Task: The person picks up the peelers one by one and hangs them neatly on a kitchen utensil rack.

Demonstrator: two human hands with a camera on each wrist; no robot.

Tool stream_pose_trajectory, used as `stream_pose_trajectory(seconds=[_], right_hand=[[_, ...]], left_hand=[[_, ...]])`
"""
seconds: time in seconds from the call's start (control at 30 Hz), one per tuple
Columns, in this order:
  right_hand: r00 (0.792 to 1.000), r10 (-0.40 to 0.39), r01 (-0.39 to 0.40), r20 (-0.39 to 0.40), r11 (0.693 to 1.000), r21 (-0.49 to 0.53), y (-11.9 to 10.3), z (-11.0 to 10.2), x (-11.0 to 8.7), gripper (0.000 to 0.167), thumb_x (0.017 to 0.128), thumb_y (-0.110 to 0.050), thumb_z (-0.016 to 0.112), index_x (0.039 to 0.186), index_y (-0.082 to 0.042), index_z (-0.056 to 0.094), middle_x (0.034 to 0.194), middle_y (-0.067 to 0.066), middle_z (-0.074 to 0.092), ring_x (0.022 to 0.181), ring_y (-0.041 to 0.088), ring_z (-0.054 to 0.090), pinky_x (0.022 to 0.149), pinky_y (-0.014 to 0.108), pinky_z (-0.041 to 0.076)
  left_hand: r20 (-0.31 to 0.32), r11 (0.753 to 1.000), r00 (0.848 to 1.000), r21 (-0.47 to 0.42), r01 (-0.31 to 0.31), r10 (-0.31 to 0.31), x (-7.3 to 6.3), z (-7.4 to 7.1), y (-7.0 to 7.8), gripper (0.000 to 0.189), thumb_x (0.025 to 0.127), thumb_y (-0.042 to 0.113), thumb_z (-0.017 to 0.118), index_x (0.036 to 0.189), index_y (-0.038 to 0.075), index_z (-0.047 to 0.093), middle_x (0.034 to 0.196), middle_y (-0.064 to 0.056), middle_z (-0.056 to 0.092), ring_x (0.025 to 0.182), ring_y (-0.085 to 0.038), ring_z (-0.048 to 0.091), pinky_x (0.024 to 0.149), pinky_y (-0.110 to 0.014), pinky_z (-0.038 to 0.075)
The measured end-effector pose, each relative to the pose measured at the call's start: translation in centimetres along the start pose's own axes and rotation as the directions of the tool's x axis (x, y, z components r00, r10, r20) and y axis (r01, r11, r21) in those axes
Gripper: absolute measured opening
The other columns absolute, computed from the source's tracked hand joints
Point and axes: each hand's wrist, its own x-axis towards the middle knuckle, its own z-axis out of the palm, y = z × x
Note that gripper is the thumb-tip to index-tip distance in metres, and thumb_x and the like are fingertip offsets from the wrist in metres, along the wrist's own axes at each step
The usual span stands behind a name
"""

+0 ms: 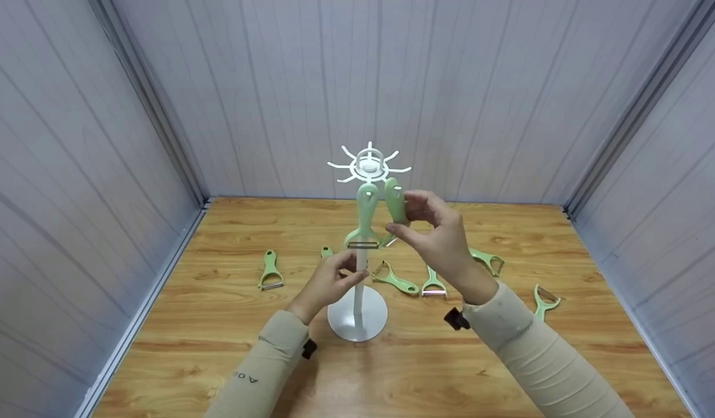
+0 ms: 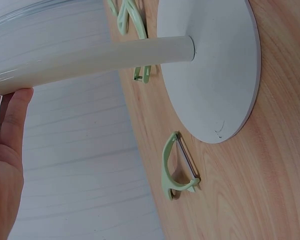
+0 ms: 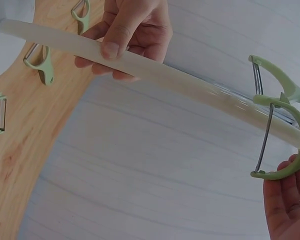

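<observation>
A white hook stand (image 1: 357, 313) has a ring of hooks (image 1: 369, 167) on top. My left hand (image 1: 327, 283) grips its pole (image 3: 190, 90) partway up, thumb on one side and fingers behind. One green peeler (image 1: 366, 216) hangs by its handle hole from a front hook, blade end down. Just right of it, my right hand (image 1: 441, 238) pinches a second green peeler (image 1: 395, 204) between thumb and fingers. This peeler's holed end is up at a hook tip, which seems to show in the hole. In the right wrist view the two peelers' blade ends overlap.
More green peelers lie on the wooden table: one at the left (image 1: 270, 270), others behind and right of the base, including a peeler (image 1: 396, 281), another (image 1: 433, 284), and one far right (image 1: 545, 301). Pale panel walls (image 1: 479, 104) enclose the back and sides.
</observation>
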Motion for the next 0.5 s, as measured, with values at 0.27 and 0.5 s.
stream_pose_trajectory(seconds=[0.27,0.5], right_hand=[[1.000,0.023,-0.023,0.005,0.999,-0.028,0.7,-0.8,-0.5,0.049,0.087,0.004,0.089,0.131,0.007,0.068,0.108,0.017,0.078,0.101,0.013,0.074,0.096,0.028,0.061],[0.999,0.050,-0.051,-0.017,0.996,-0.075,1.4,-2.0,-1.1,0.044,0.089,0.003,0.087,0.129,0.007,0.070,0.112,0.020,0.076,0.104,0.007,0.071,0.098,0.023,0.059]], left_hand=[[0.001,1.000,1.000,0.004,-0.008,0.008,-0.1,0.0,-0.2,0.021,0.105,0.016,0.073,0.120,0.001,0.071,0.107,-0.011,0.077,0.101,-0.024,0.073,0.088,-0.045,0.064],[0.009,1.000,1.000,0.010,-0.006,0.006,-0.1,0.0,-0.1,0.019,0.106,0.016,0.073,0.117,0.001,0.072,0.108,-0.011,0.076,0.100,-0.023,0.072,0.084,-0.040,0.065]])
